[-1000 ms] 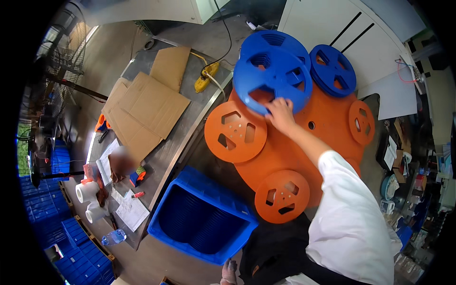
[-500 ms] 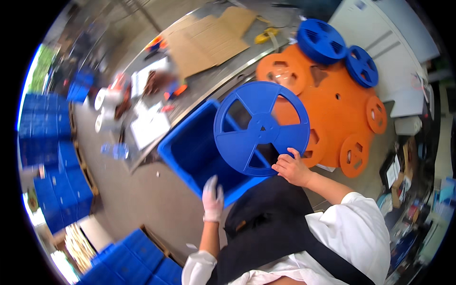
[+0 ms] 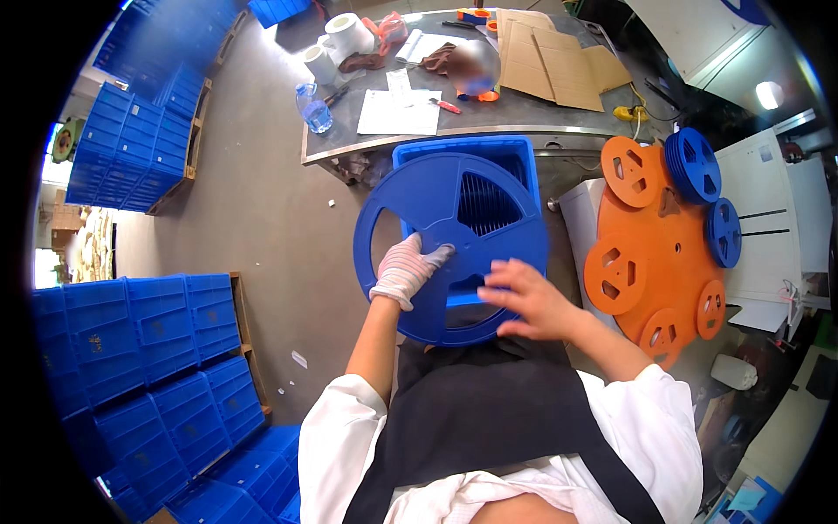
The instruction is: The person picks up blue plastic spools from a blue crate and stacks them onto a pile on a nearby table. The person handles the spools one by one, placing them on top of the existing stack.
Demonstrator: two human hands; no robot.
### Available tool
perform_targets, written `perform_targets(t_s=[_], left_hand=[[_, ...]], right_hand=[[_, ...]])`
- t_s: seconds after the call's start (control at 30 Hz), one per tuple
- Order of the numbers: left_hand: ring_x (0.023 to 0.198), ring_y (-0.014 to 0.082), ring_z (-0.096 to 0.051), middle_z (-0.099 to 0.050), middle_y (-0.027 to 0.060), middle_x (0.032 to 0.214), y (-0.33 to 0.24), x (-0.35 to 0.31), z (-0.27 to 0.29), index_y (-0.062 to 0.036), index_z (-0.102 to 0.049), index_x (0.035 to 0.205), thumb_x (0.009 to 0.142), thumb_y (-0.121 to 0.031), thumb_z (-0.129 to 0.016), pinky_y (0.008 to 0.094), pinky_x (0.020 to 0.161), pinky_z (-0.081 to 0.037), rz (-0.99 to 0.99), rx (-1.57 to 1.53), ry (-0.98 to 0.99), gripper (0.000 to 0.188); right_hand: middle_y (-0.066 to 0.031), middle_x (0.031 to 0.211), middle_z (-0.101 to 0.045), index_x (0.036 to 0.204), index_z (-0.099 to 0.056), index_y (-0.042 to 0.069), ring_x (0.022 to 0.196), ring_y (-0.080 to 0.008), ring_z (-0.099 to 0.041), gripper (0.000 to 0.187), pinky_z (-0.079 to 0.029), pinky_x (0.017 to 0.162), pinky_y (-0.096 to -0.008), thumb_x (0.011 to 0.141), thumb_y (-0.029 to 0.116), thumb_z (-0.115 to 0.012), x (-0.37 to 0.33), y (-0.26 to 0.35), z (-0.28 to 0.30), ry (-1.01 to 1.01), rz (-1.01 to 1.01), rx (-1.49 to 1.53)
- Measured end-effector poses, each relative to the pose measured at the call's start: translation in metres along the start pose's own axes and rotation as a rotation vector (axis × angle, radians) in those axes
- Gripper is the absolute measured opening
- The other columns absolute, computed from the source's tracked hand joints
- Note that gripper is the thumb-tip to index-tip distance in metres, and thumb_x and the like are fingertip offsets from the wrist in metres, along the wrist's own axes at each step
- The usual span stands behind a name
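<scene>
A large blue plastic reel point(image 3: 489, 260) with a round rim and wide cut-outs is held in front of my body. My left hand point(image 3: 408, 269), in a white glove, grips it at a cut-out, with the thumb on the face near the hub. My bare right hand point(image 3: 534, 301) hovers over the reel's lower right edge, fingers apart; whether they touch it I cannot tell. Beyond and partly beneath the reel stands a blue plastic bin point(image 3: 463, 144). Through the upper cut-out, closely spaced ribbed edges point(image 3: 485, 205) show inside the bin.
To the right is an orange round table point(image 3: 650, 262) bearing orange discs point(image 3: 615, 273) and stacked blue reels point(image 3: 694, 166). A metal workbench point(image 3: 349, 148) behind the bin carries cardboard point(image 3: 554, 70), papers and a water bottle point(image 3: 313, 109). Blue crates point(image 3: 148, 336) are stacked on pallets at left.
My view has turned toward the right, so the bench now lies straight ahead. My left hand, earlier apart from the reel, now grips it; my right hand has let go of its rim.
</scene>
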State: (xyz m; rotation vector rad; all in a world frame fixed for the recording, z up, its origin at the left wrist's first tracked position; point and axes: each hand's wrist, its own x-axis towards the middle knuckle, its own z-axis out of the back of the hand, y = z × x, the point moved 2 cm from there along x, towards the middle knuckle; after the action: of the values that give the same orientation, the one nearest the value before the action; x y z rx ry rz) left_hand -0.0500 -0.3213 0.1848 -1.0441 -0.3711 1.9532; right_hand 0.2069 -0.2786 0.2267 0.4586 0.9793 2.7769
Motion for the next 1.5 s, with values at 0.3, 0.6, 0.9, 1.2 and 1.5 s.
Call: perform_targets(t_s=[0.3, 0.6, 0.9, 1.2, 1.5], left_hand=[[0.097, 0.0391, -0.066, -0.068, 0.0266, 0.100, -0.030, -0.050, -0.002, 0.0086, -0.054, 0.122, 0.081, -0.046, -0.071, 0.0425, 0.084, -0.052, -0.155, 0.246, -0.006, 0.070], [0.095, 0.0385, -0.066, -0.068, 0.0251, 0.099, -0.030, -0.076, 0.008, 0.0033, -0.053, 0.119, 0.078, -0.040, -0.074, 0.0434, 0.082, -0.052, -0.154, 0.310, 0.022, 0.063], [0.096, 0.0386, -0.066, -0.068, 0.0247, 0.100, -0.026, -0.087, 0.009, 0.0033, -0.052, 0.121, 0.080, -0.040, -0.072, 0.0436, 0.084, -0.052, -0.098, 0.345, -0.010, 0.063], [0.097, 0.0407, -0.064, -0.065, 0.0294, 0.102, -0.014, -0.087, 0.003, 0.0091, -0.047, 0.127, 0.079, -0.043, -0.072, 0.0452, 0.084, -0.051, -0.066, 0.291, -0.014, 0.076], [0.091, 0.0415, -0.066, -0.067, 0.0284, 0.094, -0.010, -0.096, 0.011, 0.0102, -0.049, 0.122, 0.081, -0.046, -0.071, 0.0457, 0.079, -0.052, -0.048, 0.287, -0.057, 0.072]], right_hand=[[-0.0196, 0.112, -0.065, 0.113, -0.059, 0.002, 0.098, -0.0360, -0.066, 0.081, -0.053, 0.083, -0.0442, 0.067, 0.066, -0.074, 0.070, -0.032, -0.018, 0.014, -0.748, -0.057], [-0.0140, 0.073, -0.069, 0.077, -0.067, 0.004, 0.074, -0.0320, -0.068, 0.065, -0.053, 0.067, -0.0412, 0.070, 0.069, -0.069, 0.069, -0.027, -0.041, -0.124, -0.766, 0.043], [-0.0135, 0.068, -0.067, 0.070, -0.067, 0.004, 0.066, -0.0337, -0.065, 0.062, -0.050, 0.061, -0.0424, 0.089, 0.061, -0.053, 0.083, -0.020, -0.053, -0.229, -0.909, 0.093], [-0.0265, 0.098, -0.068, 0.139, -0.028, -0.008, 0.092, -0.0395, -0.068, 0.106, -0.050, 0.084, -0.0445, 0.076, 0.068, -0.066, 0.108, 0.016, -0.069, -0.371, -0.867, -0.020], [-0.0199, 0.086, -0.069, 0.128, -0.043, 0.004, 0.080, -0.0390, -0.068, 0.061, -0.052, 0.067, -0.0476, 0.093, 0.052, -0.055, 0.106, -0.017, -0.078, -0.486, -0.812, 0.284]])
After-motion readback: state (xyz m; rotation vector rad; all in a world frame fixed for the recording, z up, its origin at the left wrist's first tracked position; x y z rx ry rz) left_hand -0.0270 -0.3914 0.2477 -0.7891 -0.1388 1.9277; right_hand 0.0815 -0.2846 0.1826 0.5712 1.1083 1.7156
